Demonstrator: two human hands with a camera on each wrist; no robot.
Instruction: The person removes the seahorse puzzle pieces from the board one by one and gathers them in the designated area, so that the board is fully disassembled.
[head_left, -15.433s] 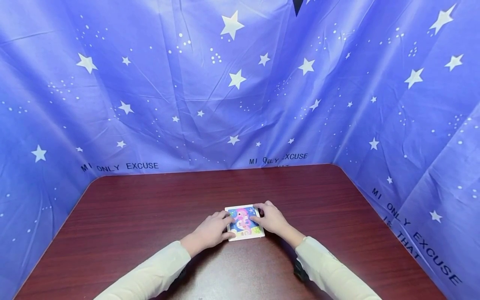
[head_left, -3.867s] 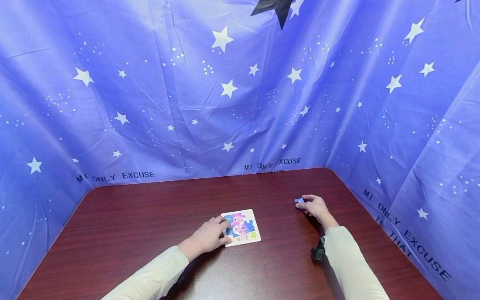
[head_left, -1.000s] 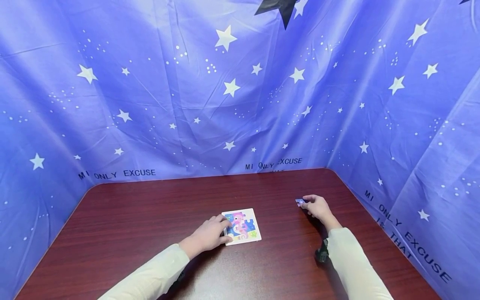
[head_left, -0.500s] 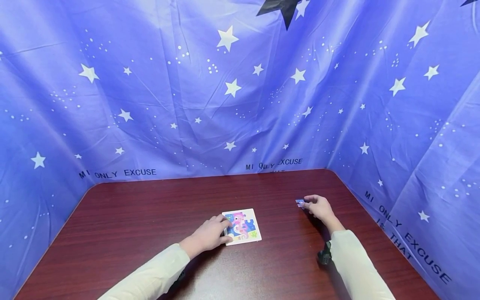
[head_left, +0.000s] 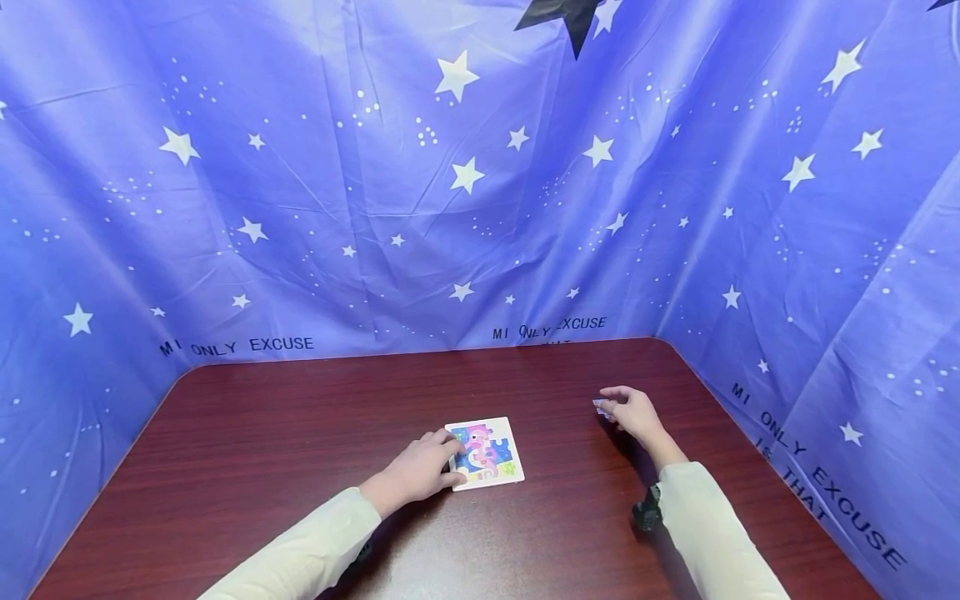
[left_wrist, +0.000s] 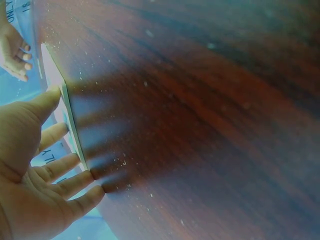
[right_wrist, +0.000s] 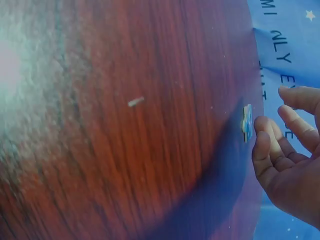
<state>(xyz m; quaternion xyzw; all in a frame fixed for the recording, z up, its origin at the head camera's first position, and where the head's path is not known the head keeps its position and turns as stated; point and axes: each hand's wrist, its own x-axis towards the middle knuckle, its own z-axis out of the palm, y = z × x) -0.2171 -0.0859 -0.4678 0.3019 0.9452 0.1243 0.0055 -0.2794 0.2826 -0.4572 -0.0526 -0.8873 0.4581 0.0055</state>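
Observation:
A square jigsaw puzzle (head_left: 491,458) with a white frame and a pink seahorse picture lies on the table; its upper right corner shows bare white. At its left edge rests my left hand (head_left: 412,475), fingertips over the rim and thumb at the near corner. In the left wrist view the fingers are spread along the board's edge (left_wrist: 75,127). Further right, my right hand (head_left: 636,417) is just beside a small blue puzzle piece (head_left: 599,405), partly hidden by the fingers. The right wrist view has this piece (right_wrist: 248,124) low at the table, the fingers loosely bent and apart from it.
The dark red wooden table (head_left: 300,417) is bordered by a blue star-printed curtain (head_left: 337,183) at the back and sides. A small pale fleck (right_wrist: 135,102) lies on the wood in the right wrist view.
Since the earliest frame, the puzzle's upper right part came out and my right hand moved rightward. Over the last second its fingers loosened from the piece; my left hand stayed at the board.

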